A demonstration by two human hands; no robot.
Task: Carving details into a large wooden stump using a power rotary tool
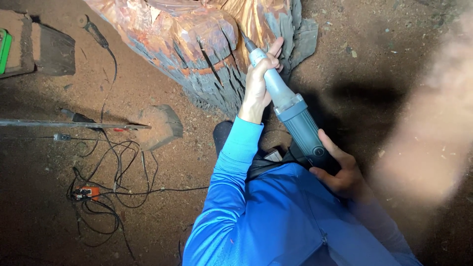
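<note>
Single view only, head-mounted, looking almost straight down over the wearer's chest. Blue-sleeved torso (276, 221) fills the near bottom centre, so the lens sits close above the arms. Faces the dirt floor (44, 197), tilted slightly forward: the carved log (197, 44) sits at far centre and is cut off by the top edge. Close range, hands mid-frame. Left side reaches out to tangled cables (108, 187) on the ground; right side is partly washed out by a pale blur (433, 113). No second view, so no overlap.
</note>
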